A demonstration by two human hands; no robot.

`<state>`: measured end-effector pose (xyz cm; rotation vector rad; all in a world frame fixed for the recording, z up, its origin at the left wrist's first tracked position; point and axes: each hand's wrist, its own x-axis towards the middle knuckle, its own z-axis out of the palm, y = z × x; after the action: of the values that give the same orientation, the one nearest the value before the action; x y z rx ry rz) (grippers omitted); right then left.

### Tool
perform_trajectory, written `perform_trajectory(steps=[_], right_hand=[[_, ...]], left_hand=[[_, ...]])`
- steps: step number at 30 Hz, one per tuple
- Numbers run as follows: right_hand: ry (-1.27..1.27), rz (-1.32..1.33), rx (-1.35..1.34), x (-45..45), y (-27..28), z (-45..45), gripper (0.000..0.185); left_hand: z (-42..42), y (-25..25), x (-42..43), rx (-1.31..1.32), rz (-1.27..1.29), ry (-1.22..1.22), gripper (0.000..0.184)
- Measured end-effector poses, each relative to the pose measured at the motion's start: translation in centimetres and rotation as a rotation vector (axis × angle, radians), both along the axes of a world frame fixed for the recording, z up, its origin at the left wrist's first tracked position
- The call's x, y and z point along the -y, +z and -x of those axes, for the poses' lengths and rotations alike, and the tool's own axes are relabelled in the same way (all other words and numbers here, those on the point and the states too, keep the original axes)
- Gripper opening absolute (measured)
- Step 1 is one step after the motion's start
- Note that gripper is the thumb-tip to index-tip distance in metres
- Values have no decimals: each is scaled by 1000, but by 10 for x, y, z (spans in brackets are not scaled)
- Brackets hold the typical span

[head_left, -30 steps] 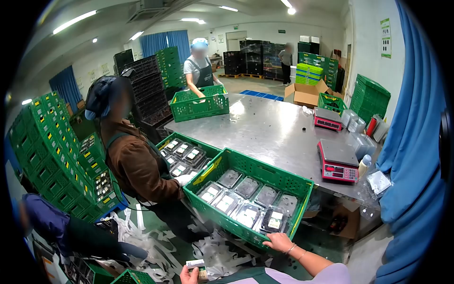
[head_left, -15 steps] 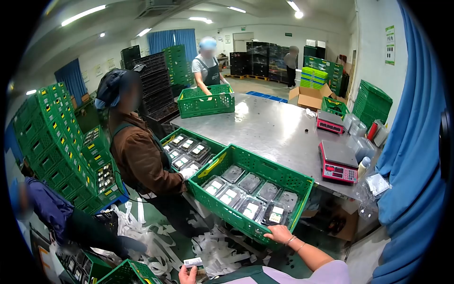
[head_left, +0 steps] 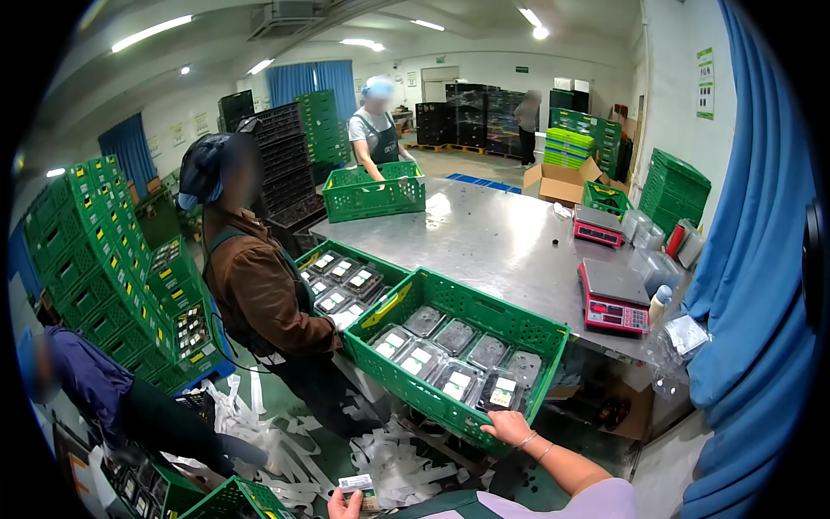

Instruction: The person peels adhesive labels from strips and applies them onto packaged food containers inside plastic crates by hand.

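At the bottom edge, my left hand [head_left: 344, 505] is closed on a small stack of printed labels [head_left: 357, 484], with a white printed strip at the top. My right hand [head_left: 508, 429], a bracelet at its wrist, grips the near rim of a green crate [head_left: 441, 417]. Inside this crate lie several clear plastic boxes [head_left: 455, 381] in two rows. The nearer row bears white-and-green labels, while the tops in the farther row look unlabelled. The crate sits tilted at the metal table's edge, beside another green crate [head_left: 393, 270] of labelled boxes.
A co-worker in a brown jacket [head_left: 251, 277] stands at the left, a gloved hand near the crate. Across the metal table [head_left: 493, 225], another person handles a green crate [head_left: 372, 208]. Two red scales [head_left: 612, 298] stand at the right. White strips [head_left: 398, 467] litter the floor.
The view has shifted slightly. Both my hands keep their holds, and the crate and its boxes look the same.
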<state>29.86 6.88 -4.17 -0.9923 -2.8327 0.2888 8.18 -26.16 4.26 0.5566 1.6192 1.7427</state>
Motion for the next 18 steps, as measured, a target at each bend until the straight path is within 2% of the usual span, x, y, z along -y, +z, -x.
perform_trajectory(steps=[6,11,16,18], right_hand=[[-10,25,15,-2,-3,1,41],[-16,18,28,-2,-2,2,40],[-20,41,45,-3,-4,2,41],[-27,64,55,-3,-1,2,42]], left_hand=[[2,-1,-2,34,-4,2,20],[5,-11,-3,-73,52,-9,22],[4,-6,-6,-59,27,-19,22],[2,2,-7,53,32,-29,22]])
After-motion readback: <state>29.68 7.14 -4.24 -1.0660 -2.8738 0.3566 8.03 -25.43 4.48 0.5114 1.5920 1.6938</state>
